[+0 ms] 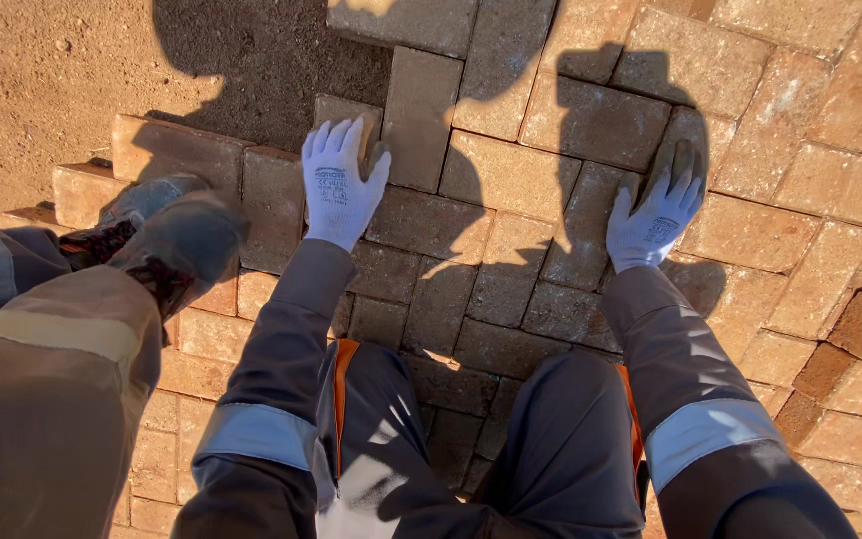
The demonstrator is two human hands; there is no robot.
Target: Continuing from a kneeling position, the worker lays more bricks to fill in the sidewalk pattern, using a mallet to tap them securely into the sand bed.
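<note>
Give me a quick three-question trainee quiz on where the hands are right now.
1. True or false: the left hand lies flat on a small paver at the edge of the paved area.
2. What does the right hand rest on? A) loose sand B) laid pavers C) a boot
3. Fill in: beyond the paving edge, upper left, lies bare ____.

Key: 1 true; 2 B; 3 sand.

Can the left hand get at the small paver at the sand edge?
Probably yes: the left hand already rests on the small paver, with nothing between them. The boot sits off to the side, clear of it.
</note>
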